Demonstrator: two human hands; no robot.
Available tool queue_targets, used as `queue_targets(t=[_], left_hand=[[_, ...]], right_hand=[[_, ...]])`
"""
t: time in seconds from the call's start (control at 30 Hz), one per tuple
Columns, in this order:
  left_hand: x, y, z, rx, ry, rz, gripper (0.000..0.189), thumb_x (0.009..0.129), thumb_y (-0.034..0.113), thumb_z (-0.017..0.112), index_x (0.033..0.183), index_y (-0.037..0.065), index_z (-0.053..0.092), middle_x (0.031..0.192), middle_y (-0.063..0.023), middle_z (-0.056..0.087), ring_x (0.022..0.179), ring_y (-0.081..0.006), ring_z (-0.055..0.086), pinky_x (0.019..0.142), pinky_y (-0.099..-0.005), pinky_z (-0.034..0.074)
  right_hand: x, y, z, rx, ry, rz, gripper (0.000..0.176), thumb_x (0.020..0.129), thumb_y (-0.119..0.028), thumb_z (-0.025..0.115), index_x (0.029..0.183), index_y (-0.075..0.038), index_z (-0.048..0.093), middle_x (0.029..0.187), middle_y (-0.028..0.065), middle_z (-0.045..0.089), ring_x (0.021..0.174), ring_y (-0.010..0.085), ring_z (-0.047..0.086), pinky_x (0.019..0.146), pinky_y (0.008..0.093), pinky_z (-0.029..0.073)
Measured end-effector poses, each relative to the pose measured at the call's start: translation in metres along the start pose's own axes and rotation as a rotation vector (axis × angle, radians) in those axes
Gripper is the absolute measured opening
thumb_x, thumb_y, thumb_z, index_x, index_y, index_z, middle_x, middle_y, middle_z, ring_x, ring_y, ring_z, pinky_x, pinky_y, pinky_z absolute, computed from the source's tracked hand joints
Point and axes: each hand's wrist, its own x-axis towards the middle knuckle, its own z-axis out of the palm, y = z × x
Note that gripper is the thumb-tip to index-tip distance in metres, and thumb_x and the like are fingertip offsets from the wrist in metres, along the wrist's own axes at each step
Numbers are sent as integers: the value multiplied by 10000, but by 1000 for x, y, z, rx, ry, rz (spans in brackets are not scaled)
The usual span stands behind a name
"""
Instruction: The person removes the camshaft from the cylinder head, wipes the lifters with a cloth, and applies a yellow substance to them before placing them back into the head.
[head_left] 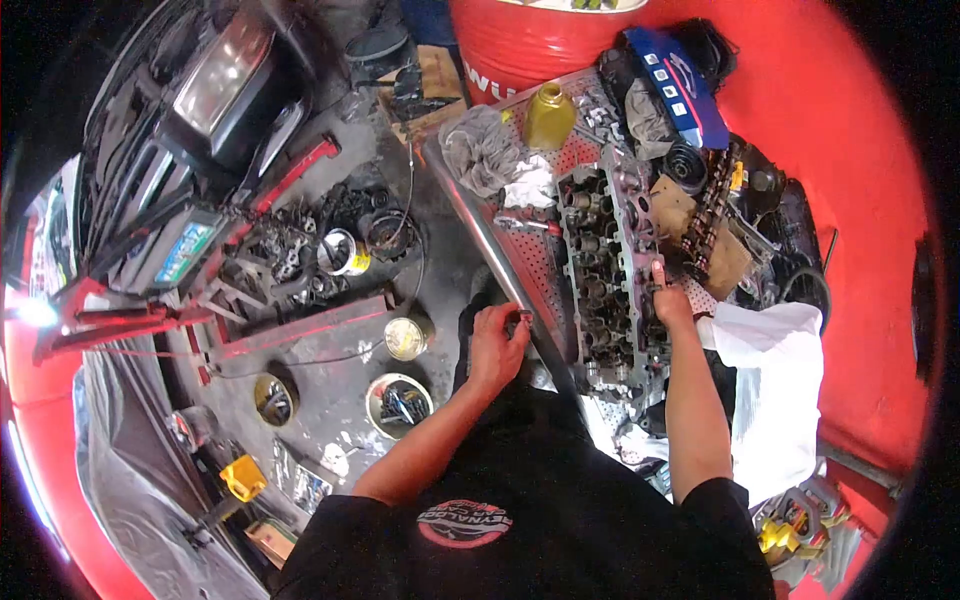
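Note:
An engine cylinder head (625, 225), with its rows of dark valve-gear recesses showing, lies lengthwise on the perforated metal workbench (533, 262). At its right side is my right hand (672, 303), one digit stretched along the metal and the other fingers curled and mostly hidden. Over the bench's left edge, my left hand (497, 343) is closed, with a small dark piece at its fingertips that is too small to name. A red-handled tool (530, 222) lies left of the head. Camshafts (712, 215) rest on cardboard to its right.
Behind the head stand an olive-yellow bottle (549, 117) and a crumpled grey plastic bag (478, 150). White sheeting (775, 400) hangs at the right. Floor tubs include a white bucket of parts (373, 407). A red stand (300, 325) and a car front (215, 110) are on the left.

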Motion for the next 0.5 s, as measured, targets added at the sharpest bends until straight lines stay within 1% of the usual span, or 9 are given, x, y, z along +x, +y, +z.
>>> queue_targets(t=[0.03,0.13,0.17,0.23,0.3,0.33,0.4,0.47,0.5], left_hand=[[17,-4,-1,-10,-23,-22,267,801,118,646,1051,33,604,957,-150,580,927,-337,525,829,-419,437],[71,-18,-9,104,-50,115,259,810,122,643,1047,28,600,963,-164,577,939,-346,526,837,-423,432],[93,-20,-12,141,-48,157,263,816,124,644,1054,23,596,964,-169,576,947,-354,526,833,-433,431],[142,-31,-17,157,-63,197,268,821,131,644,1063,28,592,968,-169,578,948,-356,528,833,-438,430],[203,-40,-20,171,-98,238,269,835,139,631,1079,37,585,972,-171,580,945,-363,529,835,-445,426],[236,-43,-22,181,-128,256,267,846,143,619,1091,43,579,974,-173,581,942,-369,529,837,-449,424],[301,-50,-20,197,-62,469,206,870,148,589,1051,50,587,974,-174,597,936,-376,539,828,-447,424],[360,-45,-11,148,31,501,170,900,180,527,975,40,590,915,-182,606,882,-399,546,791,-465,431],[391,-55,-7,139,-3,460,191,915,208,501,949,41,586,854,-158,605,809,-364,559,734,-457,443]], right_hand=[[-4,1,2,55,43,-81,1029,832,-801,185,1214,77,560,1266,309,517,1224,425,473,1044,454,347],[-11,-2,-1,54,-23,-26,1055,826,-807,177,1226,100,537,1245,334,517,1224,429,470,1033,464,355],[-3,1,4,25,-36,-1,1065,823,-811,177,1219,111,532,1213,370,515,1200,443,486,1015,470,370],[6,18,27,-7,46,-28,1047,831,-802,181,1184,109,558,1164,383,532,1160,453,513,998,474,385],[-18,-10,9,-34,41,76,999,857,-773,180,1067,98,621,1050,379,582,1066,472,563,949,489,423],[-20,-16,4,-44,50,96,985,864,-764,176,1030,94,631,1024,377,589,1049,474,569,938,496,427],[-28,-21,3,-62,58,145,964,880,-745,169,956,85,652,971,372,603,1015,479,581,916,509,437],[-34,-31,-4,-81,69,143,929,890,-730,185,949,70,653,955,364,608,981,480,590,884,527,442],[-39,-35,-6,-91,72,142,912,895,-723,192,945,63,654,947,360,610,963,480,595,868,537,445]])
